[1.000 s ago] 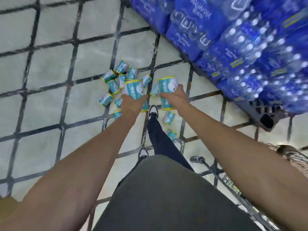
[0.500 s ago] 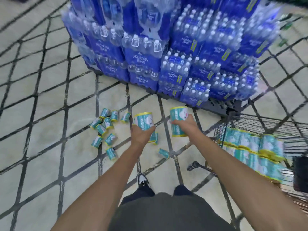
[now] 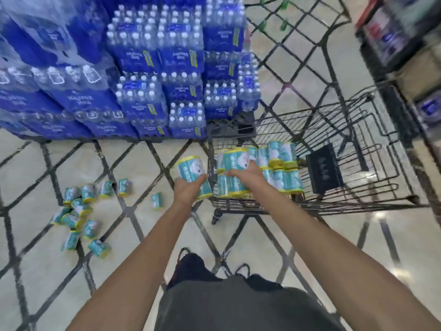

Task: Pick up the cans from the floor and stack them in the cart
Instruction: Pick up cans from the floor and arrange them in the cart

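Gripping one can each, left hand (image 3: 188,191) and right hand (image 3: 243,172) reach the cart (image 3: 358,204), where careful stacking on the rows likely comes next.

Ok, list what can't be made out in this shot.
- Head view: can labels are motion-blurred and unreadable.
- Right hand covers part of its can; whether the can rests on the stack is unclear.
- Shelf goods, top right, are blurred and cut off.
- Cart wheels are mostly hidden.
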